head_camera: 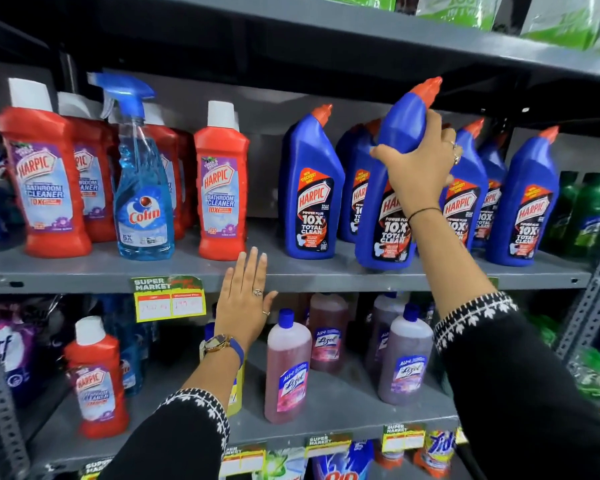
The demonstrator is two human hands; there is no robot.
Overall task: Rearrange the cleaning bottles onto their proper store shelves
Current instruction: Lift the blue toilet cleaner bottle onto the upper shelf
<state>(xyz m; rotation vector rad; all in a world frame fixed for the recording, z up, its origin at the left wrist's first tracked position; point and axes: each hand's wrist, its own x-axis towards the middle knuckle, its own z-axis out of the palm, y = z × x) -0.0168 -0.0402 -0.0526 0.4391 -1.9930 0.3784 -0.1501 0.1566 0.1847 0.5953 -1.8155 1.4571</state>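
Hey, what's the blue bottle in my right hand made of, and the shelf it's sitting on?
The blue Harpic bottle under your right hand looks like opaque moulded plastic, smooth with a soft sheen and a glossy printed label. The shelf appears to be grey painted metal: thin flat edge, dull finish, perforated upright at the right.

Shelf (291, 273): grey painted metal, matt, lightly scuffed. Blue bottle (392, 188): smooth glossy plastic, printed label. Spray bottle (142, 188): clear glossy plastic. Price tag (168, 299): paper. Sleeve (534, 393): black cloth, white embroidered cuff.
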